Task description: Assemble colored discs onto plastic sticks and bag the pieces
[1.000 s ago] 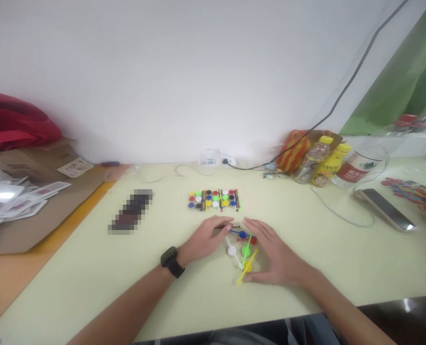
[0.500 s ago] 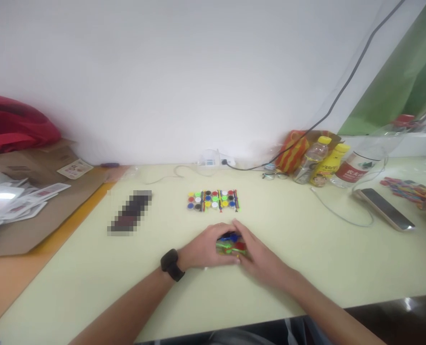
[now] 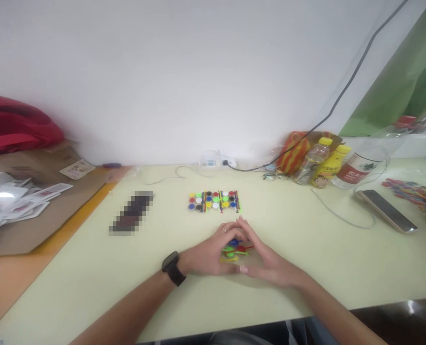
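Before a white wall (image 3: 155, 86), on a pale green table (image 3: 101, 287), loose colored pieces (image 3: 230, 251) lie within the ring formed by the left hand (image 3: 209, 253) and right hand (image 3: 275, 267), whose thumbs and fingers curve apart rather than clamp on any visible piece, probably so that the palms fence the cluster in. Just beyond them, colored discs and sticks (image 3: 215, 199) lie in tidy rows, perhaps to keep like parts together, while the yellow bottle (image 3: 330, 167) and phone (image 3: 388, 210) rest well off to the right, seemingly clear of both hands.
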The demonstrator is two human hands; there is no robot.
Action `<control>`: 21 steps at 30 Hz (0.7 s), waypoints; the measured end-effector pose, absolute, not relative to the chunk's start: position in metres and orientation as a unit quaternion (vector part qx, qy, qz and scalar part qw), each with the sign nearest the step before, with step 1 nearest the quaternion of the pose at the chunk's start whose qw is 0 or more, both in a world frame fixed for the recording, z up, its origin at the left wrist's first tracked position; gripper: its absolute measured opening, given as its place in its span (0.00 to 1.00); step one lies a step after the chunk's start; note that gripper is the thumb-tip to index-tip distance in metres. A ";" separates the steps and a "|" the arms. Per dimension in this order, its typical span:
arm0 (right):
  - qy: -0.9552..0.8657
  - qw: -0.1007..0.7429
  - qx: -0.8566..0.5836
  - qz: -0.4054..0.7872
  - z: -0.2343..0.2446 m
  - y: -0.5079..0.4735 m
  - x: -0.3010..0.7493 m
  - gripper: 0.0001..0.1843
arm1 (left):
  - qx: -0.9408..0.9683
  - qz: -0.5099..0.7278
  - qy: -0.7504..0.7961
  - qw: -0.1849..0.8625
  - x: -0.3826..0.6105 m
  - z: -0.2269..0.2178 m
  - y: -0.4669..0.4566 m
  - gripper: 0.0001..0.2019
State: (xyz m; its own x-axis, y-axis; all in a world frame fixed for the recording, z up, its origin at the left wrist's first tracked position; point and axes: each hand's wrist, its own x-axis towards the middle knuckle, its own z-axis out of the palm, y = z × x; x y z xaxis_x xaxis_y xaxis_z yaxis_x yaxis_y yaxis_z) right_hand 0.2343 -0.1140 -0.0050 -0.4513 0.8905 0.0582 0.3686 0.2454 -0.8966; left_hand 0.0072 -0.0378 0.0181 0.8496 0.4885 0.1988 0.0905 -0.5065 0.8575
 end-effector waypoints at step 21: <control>-0.411 0.610 -0.619 0.275 0.008 0.124 0.311 0.21 | 0.877 0.172 0.243 0.378 0.013 0.091 0.033 0.20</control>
